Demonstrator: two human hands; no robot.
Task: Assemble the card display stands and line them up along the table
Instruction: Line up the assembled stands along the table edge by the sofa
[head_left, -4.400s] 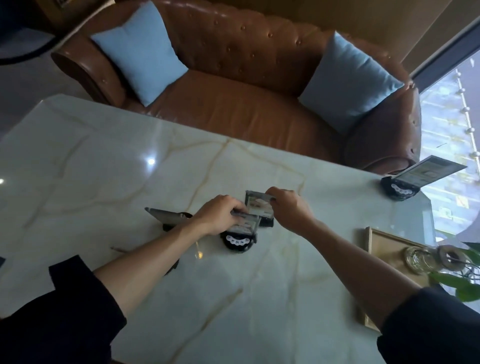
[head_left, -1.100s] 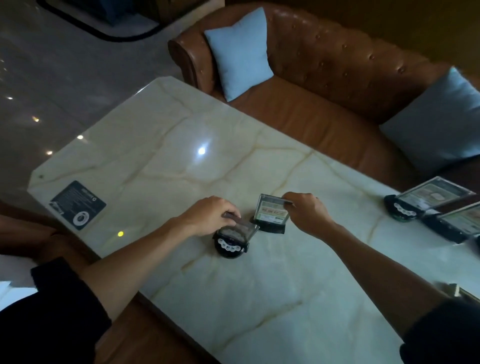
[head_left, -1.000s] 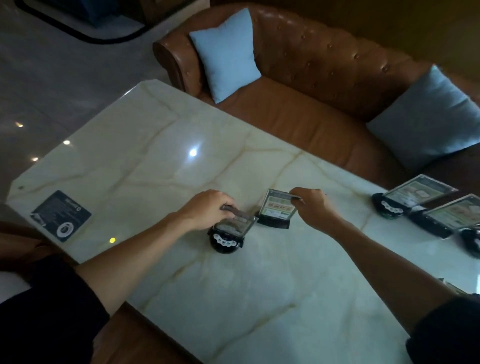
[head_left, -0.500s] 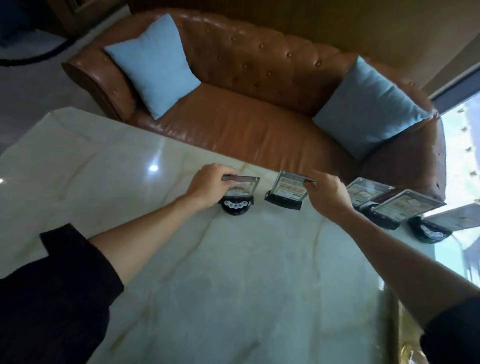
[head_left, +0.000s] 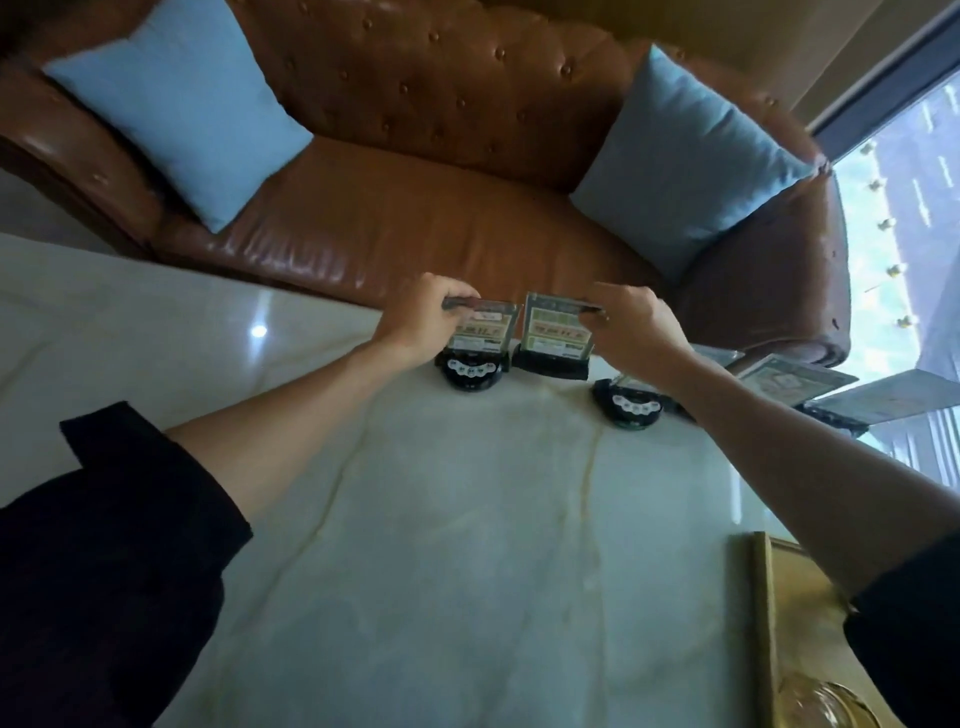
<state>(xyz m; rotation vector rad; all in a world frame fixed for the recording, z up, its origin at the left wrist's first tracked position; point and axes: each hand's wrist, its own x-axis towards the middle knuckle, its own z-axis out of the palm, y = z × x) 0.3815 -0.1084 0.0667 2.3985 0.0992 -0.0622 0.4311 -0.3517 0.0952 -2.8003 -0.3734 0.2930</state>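
While both arms reach to the far edge of the worktop (head_left: 467, 545), I log the left hand (head_left: 423, 319) pinched on the top left corner of a card stand with a round black base (head_left: 471, 371). The right hand (head_left: 631, 325) grips the top right corner of the neighbouring card stand with a rectangular base (head_left: 551, 364). Both stands sit upright, side by side, just short of touching, right at the far rim.

To their right, a third round base (head_left: 628, 408) sits under my right forearm; its card is mostly hidden. Further right, two more tilted cards (head_left: 789, 382) run toward the window (head_left: 914, 234), overlapping in view.

Open room: the whole near and left stretch of marble is bare. At the near right corner lies a wooden tray (head_left: 766, 623) with a glass object (head_left: 826, 706) at the frame edge.

Beyond the far rim there is a brown leather sofa (head_left: 415, 218) with two blue cushions (head_left: 176, 109). Dark sleeves (head_left: 114, 561) are pushed up on both arms.
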